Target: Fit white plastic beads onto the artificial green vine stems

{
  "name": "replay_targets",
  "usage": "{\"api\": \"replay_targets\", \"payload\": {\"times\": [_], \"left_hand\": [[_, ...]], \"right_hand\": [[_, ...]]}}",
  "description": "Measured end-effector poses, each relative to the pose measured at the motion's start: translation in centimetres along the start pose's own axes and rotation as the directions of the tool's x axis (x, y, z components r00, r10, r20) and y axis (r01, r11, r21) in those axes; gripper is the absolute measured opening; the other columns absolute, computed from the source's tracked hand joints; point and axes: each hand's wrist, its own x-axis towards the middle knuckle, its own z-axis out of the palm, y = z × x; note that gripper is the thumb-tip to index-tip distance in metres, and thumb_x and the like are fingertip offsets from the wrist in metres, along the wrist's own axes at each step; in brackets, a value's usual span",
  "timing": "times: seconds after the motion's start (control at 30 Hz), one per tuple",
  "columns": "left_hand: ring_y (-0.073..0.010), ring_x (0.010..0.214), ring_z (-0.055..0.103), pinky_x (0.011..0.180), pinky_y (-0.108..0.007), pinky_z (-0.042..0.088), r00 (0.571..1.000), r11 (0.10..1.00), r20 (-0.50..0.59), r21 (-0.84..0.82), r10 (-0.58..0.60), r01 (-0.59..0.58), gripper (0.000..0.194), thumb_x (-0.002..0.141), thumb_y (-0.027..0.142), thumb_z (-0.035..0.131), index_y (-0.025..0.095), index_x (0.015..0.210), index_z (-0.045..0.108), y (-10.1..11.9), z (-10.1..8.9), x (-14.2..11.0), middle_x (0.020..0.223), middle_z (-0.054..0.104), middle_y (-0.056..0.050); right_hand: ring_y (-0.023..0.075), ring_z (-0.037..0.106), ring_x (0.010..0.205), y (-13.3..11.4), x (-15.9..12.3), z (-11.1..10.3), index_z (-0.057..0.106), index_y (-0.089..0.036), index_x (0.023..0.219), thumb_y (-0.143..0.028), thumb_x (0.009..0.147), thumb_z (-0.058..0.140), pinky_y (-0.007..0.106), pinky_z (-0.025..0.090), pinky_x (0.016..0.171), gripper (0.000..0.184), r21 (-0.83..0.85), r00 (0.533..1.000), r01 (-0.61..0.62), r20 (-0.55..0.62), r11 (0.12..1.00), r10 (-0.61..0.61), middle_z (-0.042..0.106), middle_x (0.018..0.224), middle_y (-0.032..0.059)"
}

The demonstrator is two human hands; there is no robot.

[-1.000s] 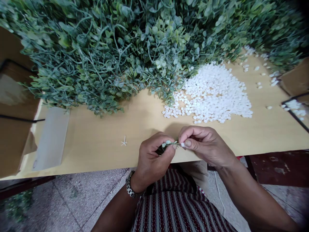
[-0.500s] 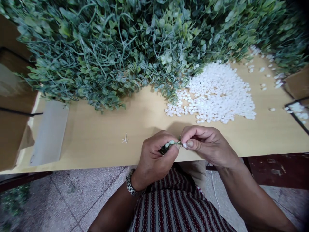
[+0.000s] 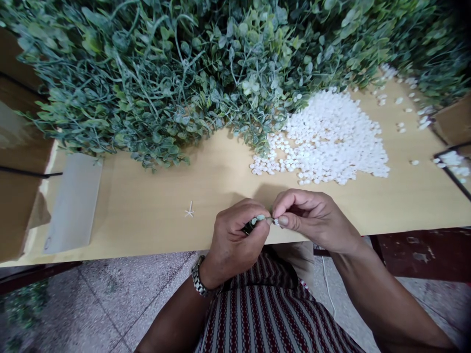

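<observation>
Near the table's front edge, my left hand (image 3: 239, 235) pinches a green artificial leaf stem (image 3: 258, 218), most of it hidden inside the curled fingers. Against the tip of that stem, my right hand (image 3: 312, 218) holds a small white plastic cap (image 3: 276, 222) between thumb and forefinger. The fingertips of both hands almost meet. Beyond the hands lies a wide pile of the same kind of small white pieces (image 3: 334, 142). A thin white star-shaped plastic piece (image 3: 189, 211) rests on the table to the left of my left hand.
A large heap of artificial greenery (image 3: 165, 73) covers the back of the wooden table (image 3: 140, 211). A translucent white sheet (image 3: 75, 201) lies at the left, beside a cardboard box (image 3: 18, 147). Stray white pieces and a black rod (image 3: 454, 179) are at the right edge.
Both hands stay pinched together, having shifted only slightly. The white cap sits a little closer to my left fingertips. The whole view has moved slightly.
</observation>
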Motion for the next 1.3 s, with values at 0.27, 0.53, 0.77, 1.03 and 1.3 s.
{"api": "replay_targets", "payload": {"times": [0.27,0.53,0.77,1.03,1.3], "left_hand": [[-0.0105,0.063,0.054,0.058,-0.023,0.047,1.0,1.0,0.006,-0.009,-0.015,0.015,0.015,0.076,0.002,0.055,0.016,0.073,0.061,0.02,-0.07,-0.09,0.067,0.059,-0.001],[-0.0088,0.062,0.053,0.056,-0.02,0.046,0.999,1.0,0.03,-0.002,-0.019,0.019,0.015,0.075,0.0,0.056,0.015,0.075,0.061,-0.23,-0.13,-0.27,0.068,0.058,0.0],[-0.0093,0.06,0.052,0.054,-0.022,0.045,0.999,1.0,0.033,0.023,-0.012,0.012,0.015,0.076,0.002,0.055,0.015,0.072,0.06,-0.12,-0.26,-0.22,0.065,0.058,0.0],[-0.0102,0.058,0.053,0.053,-0.023,0.044,0.998,0.998,0.029,0.013,-0.061,0.061,0.012,0.077,0.007,0.057,0.016,0.07,0.062,-0.03,-0.24,-0.15,0.062,0.057,0.001],[-0.0139,0.074,0.059,0.066,-0.025,0.05,0.968,0.97,0.082,-0.045,-0.236,0.24,0.024,0.077,0.018,0.063,0.017,0.101,0.059,0.74,-0.77,-0.16,0.084,0.064,-0.004]], "right_hand": [[0.009,0.049,0.059,0.1,-0.26,0.41,0.062,-0.016,0.072,-0.03,0.076,0.069,0.022,0.041,0.056,0.016,-0.028,0.999,0.031,-0.042,0.999,-0.032,0.056,0.065,-0.0003],[0.0103,0.05,0.061,0.0,-0.15,0.51,0.061,-0.016,0.071,-0.037,0.075,0.068,0.024,0.042,0.057,0.022,-0.078,0.999,0.026,-0.033,0.997,-0.029,0.057,0.065,0.0005],[0.0101,0.051,0.061,-0.27,-0.07,0.71,0.061,-0.015,0.071,-0.04,0.075,0.069,0.023,0.043,0.057,0.026,-0.088,0.999,0.013,-0.028,0.996,-0.015,0.058,0.065,0.0009],[0.0105,0.05,0.061,0.01,-0.13,0.77,0.059,-0.016,0.072,-0.037,0.077,0.066,0.024,0.042,0.057,0.023,-0.127,0.998,0.048,-0.028,0.991,-0.052,0.056,0.065,0.0001],[0.0112,0.05,0.063,0.56,-0.96,0.18,0.058,-0.018,0.077,-0.027,0.083,0.061,0.024,0.041,0.057,0.012,-0.188,0.984,0.145,-0.076,0.971,-0.162,0.056,0.068,0.0002]]}}
